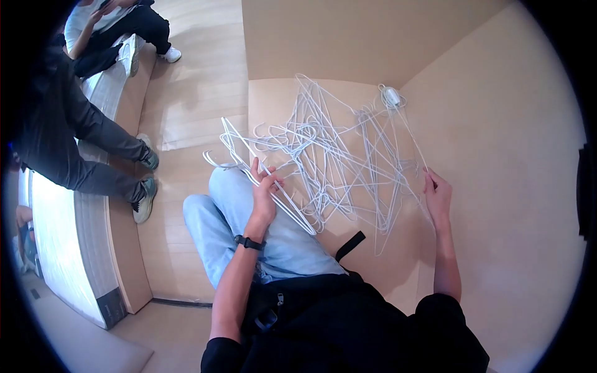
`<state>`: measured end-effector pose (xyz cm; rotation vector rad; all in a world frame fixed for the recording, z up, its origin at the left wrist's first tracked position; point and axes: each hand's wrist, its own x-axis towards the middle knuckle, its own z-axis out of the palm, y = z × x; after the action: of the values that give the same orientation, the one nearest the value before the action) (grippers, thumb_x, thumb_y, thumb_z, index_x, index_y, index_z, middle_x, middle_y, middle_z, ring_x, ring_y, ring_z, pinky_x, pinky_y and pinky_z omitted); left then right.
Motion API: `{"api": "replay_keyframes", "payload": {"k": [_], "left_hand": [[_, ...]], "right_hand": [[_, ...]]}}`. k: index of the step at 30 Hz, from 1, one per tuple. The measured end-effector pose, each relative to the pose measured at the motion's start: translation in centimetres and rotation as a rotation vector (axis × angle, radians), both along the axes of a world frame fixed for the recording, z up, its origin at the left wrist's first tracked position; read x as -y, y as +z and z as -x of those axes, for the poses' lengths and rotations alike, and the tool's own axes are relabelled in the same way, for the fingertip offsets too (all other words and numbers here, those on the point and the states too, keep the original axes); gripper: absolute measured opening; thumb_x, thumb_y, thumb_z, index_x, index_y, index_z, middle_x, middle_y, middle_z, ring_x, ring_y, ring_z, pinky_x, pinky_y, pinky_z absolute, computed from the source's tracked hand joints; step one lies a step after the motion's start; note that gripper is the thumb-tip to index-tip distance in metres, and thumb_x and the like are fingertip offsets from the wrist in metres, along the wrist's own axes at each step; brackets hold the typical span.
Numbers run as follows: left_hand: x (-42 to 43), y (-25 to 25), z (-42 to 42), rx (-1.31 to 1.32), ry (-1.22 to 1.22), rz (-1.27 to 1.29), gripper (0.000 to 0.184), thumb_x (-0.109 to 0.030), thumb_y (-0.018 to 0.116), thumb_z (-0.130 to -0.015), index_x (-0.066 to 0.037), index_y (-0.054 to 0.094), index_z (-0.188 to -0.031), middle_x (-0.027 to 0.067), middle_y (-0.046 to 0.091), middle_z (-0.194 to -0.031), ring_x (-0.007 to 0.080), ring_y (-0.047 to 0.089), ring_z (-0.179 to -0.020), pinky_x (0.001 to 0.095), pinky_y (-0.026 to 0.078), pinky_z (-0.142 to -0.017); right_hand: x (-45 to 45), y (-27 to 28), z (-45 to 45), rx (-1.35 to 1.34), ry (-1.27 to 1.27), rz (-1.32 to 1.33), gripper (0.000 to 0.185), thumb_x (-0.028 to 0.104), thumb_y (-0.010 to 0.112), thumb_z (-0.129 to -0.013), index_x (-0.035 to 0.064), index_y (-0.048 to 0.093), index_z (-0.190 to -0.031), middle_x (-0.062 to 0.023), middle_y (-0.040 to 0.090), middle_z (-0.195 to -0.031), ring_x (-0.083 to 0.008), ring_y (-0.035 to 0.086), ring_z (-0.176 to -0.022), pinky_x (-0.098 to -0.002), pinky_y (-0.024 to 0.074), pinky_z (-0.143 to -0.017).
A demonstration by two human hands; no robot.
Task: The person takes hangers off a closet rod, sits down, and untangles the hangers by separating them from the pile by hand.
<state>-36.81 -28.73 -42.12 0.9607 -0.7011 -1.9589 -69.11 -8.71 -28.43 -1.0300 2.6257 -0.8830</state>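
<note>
My left hand (pixel 264 196) is closed around a few white wire hangers (pixel 296 214), above my left thigh. Their hooks stick out to the left and their long bars slant down to the right. Beside them spreads a tangled heap of white wire hangers (pixel 311 140) on the tan surface. My right hand (pixel 438 196) is pinched on a thin white cord (pixel 415 142) at the heap's right side. The cord leads up to a small white spool-like object (pixel 390 96) with loops of cord around it.
Tan panels (pixel 373 40) rise behind and to the right of the heap. On the left a person in grey trousers (pixel 102 133) stands by a long plastic-wrapped bench (pixel 65 242). Another person (pixel 118 28) sits farther back. A black strap (pixel 350 245) lies by my hip.
</note>
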Motion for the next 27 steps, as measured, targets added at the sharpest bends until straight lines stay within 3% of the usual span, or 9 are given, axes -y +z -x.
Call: {"api": "replay_keyframes", "payload": {"k": [3, 7, 10, 12, 13, 15, 22, 27], "left_hand": [[0.0, -0.2, -0.3, 0.004, -0.008, 0.002, 0.078, -0.012, 0.050, -0.082, -0.011, 0.007, -0.147, 0.0148, 0.041, -0.119, 0.0155, 0.053, -0.084, 0.0285, 0.045, -0.075], [0.0, -0.1, -0.1, -0.007, -0.001, 0.002, 0.078, -0.012, 0.050, -0.081, -0.011, 0.006, -0.147, 0.0147, 0.041, -0.119, 0.0155, 0.052, -0.083, 0.0289, 0.045, -0.075], [0.0, 0.0, 0.0, -0.002, -0.003, 0.000, 0.079, -0.013, 0.050, -0.081, -0.010, 0.006, -0.147, 0.0146, 0.041, -0.118, 0.0154, 0.052, -0.083, 0.0287, 0.045, -0.074], [0.0, -0.1, 0.0, -0.014, 0.000, -0.002, 0.079, -0.013, 0.050, -0.081, -0.010, 0.006, -0.147, 0.0146, 0.041, -0.118, 0.0154, 0.052, -0.083, 0.0285, 0.045, -0.074], [-0.1, -0.1, -0.1, -0.023, 0.003, -0.004, 0.079, -0.013, 0.050, -0.081, -0.010, 0.006, -0.147, 0.0145, 0.041, -0.118, 0.0154, 0.052, -0.082, 0.0283, 0.045, -0.074], [0.0, -0.3, -0.2, -0.024, 0.005, -0.003, 0.079, -0.013, 0.050, -0.081, -0.010, 0.006, -0.147, 0.0145, 0.041, -0.118, 0.0154, 0.052, -0.082, 0.0281, 0.045, -0.073], [0.0, -0.5, -0.1, -0.018, 0.003, -0.002, 0.080, -0.012, 0.051, -0.080, -0.009, 0.006, -0.147, 0.0141, 0.042, -0.117, 0.0153, 0.053, -0.081, 0.0271, 0.044, -0.072], [0.0, -0.5, 0.0, -0.017, 0.006, 0.002, 0.080, -0.012, 0.051, -0.080, -0.009, 0.006, -0.147, 0.0143, 0.042, -0.116, 0.0152, 0.053, -0.080, 0.0263, 0.044, -0.070]], "right_hand": [[-0.1, 0.3, 0.6, -0.135, 0.047, -0.128, 0.024, 0.013, 0.053, -0.091, 0.0005, 0.064, -0.107, -0.0143, 0.057, -0.063, -0.0128, 0.050, -0.054, -0.0290, 0.0424, -0.055], [0.3, 1.9, 1.0, -0.220, 0.185, -0.097, 0.023, 0.013, 0.053, -0.090, 0.0006, 0.064, -0.107, -0.0189, 0.054, -0.064, -0.0157, 0.050, -0.053, -0.0311, 0.0427, -0.056], [0.4, 2.4, 1.6, -0.184, 0.203, -0.212, 0.023, 0.011, 0.054, -0.090, 0.0008, 0.064, -0.107, -0.0154, 0.056, -0.064, -0.0138, 0.048, -0.055, -0.0304, 0.0419, -0.056], [0.4, 1.9, 2.0, -0.109, 0.078, -0.020, 0.022, 0.010, 0.054, -0.090, 0.0007, 0.065, -0.107, -0.0070, 0.055, -0.061, -0.0102, 0.045, -0.055, -0.0279, 0.0390, -0.053], [0.4, 1.9, 2.0, -0.110, 0.084, -0.021, 0.022, 0.010, 0.054, -0.090, 0.0007, 0.065, -0.107, -0.0070, 0.055, -0.061, -0.0102, 0.045, -0.055, -0.0279, 0.0390, -0.053], [0.1, 2.1, 1.7, -0.026, 0.013, 0.039, 0.022, 0.009, 0.054, -0.090, 0.0010, 0.066, -0.107, 0.0014, 0.050, -0.061, -0.0061, 0.041, -0.056, -0.0240, 0.0352, -0.051], [-1.0, 2.0, 1.8, -0.010, -0.129, 0.193, 0.024, 0.012, 0.054, -0.092, 0.0038, 0.065, -0.112, 0.0050, 0.043, -0.061, -0.0042, 0.036, -0.054, -0.0212, 0.0306, -0.049], [-0.8, 4.1, 1.6, 0.178, -0.267, 0.547, 0.025, 0.014, 0.053, -0.094, 0.0028, 0.063, -0.114, 0.0071, 0.037, -0.059, -0.0005, 0.030, -0.050, -0.0183, 0.0210, -0.043]]}}
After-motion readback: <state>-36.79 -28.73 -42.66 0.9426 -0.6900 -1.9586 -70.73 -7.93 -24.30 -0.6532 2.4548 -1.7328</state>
